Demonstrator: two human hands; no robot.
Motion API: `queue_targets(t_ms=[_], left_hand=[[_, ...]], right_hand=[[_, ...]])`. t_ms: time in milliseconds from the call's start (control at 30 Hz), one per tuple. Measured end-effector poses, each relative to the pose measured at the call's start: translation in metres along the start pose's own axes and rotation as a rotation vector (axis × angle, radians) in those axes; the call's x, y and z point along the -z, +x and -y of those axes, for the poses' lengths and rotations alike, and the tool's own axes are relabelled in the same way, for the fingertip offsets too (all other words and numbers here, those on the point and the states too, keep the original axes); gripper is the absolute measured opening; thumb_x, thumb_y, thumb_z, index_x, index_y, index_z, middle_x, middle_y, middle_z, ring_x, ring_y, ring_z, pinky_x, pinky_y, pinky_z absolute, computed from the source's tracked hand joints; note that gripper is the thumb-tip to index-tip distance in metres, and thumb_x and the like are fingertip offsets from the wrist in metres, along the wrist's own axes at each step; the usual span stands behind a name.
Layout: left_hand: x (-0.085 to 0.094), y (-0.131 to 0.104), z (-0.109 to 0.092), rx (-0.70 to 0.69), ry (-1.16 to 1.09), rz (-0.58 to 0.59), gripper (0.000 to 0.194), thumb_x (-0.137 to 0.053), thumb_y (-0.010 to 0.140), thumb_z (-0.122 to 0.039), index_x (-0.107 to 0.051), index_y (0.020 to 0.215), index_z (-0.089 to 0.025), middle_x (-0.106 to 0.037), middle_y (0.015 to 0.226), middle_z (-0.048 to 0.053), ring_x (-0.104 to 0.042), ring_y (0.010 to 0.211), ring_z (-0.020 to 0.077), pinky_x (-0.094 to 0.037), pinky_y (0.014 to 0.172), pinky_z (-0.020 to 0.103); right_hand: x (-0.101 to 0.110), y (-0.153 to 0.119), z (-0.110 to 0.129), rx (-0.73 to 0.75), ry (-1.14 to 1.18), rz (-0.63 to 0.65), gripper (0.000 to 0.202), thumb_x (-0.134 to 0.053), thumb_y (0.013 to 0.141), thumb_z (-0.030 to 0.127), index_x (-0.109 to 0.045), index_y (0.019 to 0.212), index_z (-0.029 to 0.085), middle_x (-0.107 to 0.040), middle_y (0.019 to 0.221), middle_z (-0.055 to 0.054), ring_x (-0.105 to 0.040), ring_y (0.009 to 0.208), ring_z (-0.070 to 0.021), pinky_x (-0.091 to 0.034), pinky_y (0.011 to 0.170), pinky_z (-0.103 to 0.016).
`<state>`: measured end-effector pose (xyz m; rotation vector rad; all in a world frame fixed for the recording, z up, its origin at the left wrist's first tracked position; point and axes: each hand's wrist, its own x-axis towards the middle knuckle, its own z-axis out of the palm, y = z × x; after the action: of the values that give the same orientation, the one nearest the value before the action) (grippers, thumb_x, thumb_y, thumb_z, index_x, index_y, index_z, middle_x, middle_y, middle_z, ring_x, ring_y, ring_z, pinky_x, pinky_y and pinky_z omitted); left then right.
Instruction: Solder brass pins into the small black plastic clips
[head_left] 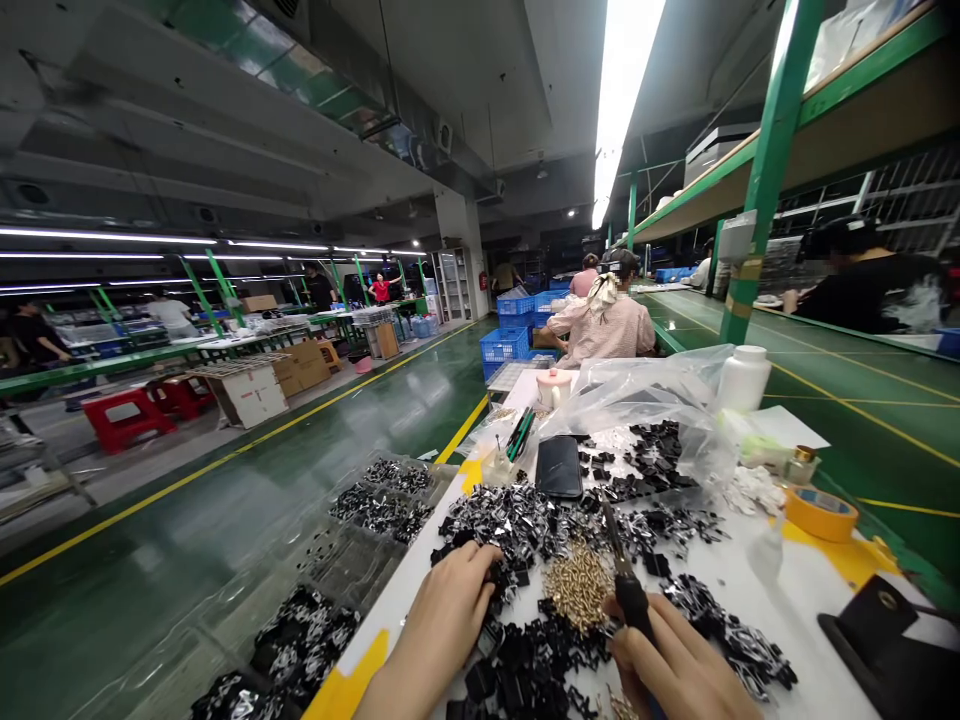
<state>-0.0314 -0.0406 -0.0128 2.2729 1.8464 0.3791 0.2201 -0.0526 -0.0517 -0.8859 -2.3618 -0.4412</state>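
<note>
My right hand (671, 655) grips a tool with a black handle (632, 598) and a slim dark metal shaft that points away from me. Just left of its handle lies a heap of small brass-coloured pins or screws (577, 583). My left hand (454, 600) rests at the edge of the piled parts, fingers curled together; whatever is between them is hidden. Beyond it spreads a pile of shiny metal clips (510, 518) mixed with black pieces. More black plastic parts (536, 650) lie between my two hands, close to me.
A phone (559, 466), a clear plastic bag (645, 390), a white bottle (744, 378) and orange tape (821, 515) sit on the white table. Plastic trays (352, 550) with parts stand along the left. Ahead, a seated person (607, 325) is near blue crates (505, 345).
</note>
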Motion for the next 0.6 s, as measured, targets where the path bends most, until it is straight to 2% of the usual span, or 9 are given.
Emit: queue_targets(t_ms=[133,233,367,500,600], left_hand=[[-0.002,0.002,0.002,-0.046,0.026,-0.009,0.038,-0.041,0.079,-0.009,-0.052,0.112,-0.026,-0.055,0.109,0.004,-0.052,0.101,0.0222,-0.040,0.083,0.033],[-0.003,0.004,0.003,-0.047,0.026,0.024,0.039,-0.039,0.079,-0.008,-0.052,0.112,-0.026,-0.057,0.105,0.004,-0.053,0.099,0.0225,-0.040,0.083,0.034],[-0.001,0.006,0.004,-0.039,0.003,0.009,0.037,-0.038,0.081,-0.009,-0.053,0.111,-0.025,-0.058,0.102,0.005,-0.054,0.096,0.0220,-0.041,0.083,0.034],[0.004,0.008,0.004,-0.026,-0.025,-0.002,0.032,-0.042,0.082,-0.014,-0.055,0.109,-0.024,-0.059,0.103,0.005,-0.054,0.097,0.0224,-0.040,0.084,0.035],[0.008,0.010,0.003,-0.004,-0.026,-0.006,0.029,-0.047,0.080,-0.017,-0.056,0.107,-0.024,-0.059,0.101,0.005,-0.053,0.097,0.0235,-0.040,0.084,0.035]], right_hand=[[0.001,0.000,0.002,-0.024,0.035,-0.005,0.019,-0.047,0.070,0.012,-0.051,0.087,0.021,-0.066,0.086,-0.011,-0.065,0.081,-0.0277,-0.055,0.060,-0.033],[0.003,0.001,0.002,-0.041,0.081,0.017,0.018,-0.047,0.073,0.015,-0.050,0.089,0.020,-0.065,0.088,-0.012,-0.063,0.082,-0.0278,-0.054,0.061,-0.034],[0.005,0.001,0.002,-0.039,0.122,0.049,0.011,-0.047,0.079,0.025,-0.049,0.088,0.019,-0.062,0.087,-0.013,-0.062,0.079,-0.0274,-0.054,0.066,-0.039],[0.004,0.001,0.001,-0.022,0.087,0.040,0.016,-0.049,0.080,0.035,-0.050,0.086,0.019,-0.063,0.086,-0.014,-0.062,0.079,-0.0292,-0.054,0.066,-0.041],[0.000,0.001,0.001,-0.016,0.053,0.018,0.009,-0.049,0.079,0.027,-0.052,0.085,0.020,-0.065,0.088,-0.013,-0.064,0.080,-0.0285,-0.055,0.064,-0.038]])
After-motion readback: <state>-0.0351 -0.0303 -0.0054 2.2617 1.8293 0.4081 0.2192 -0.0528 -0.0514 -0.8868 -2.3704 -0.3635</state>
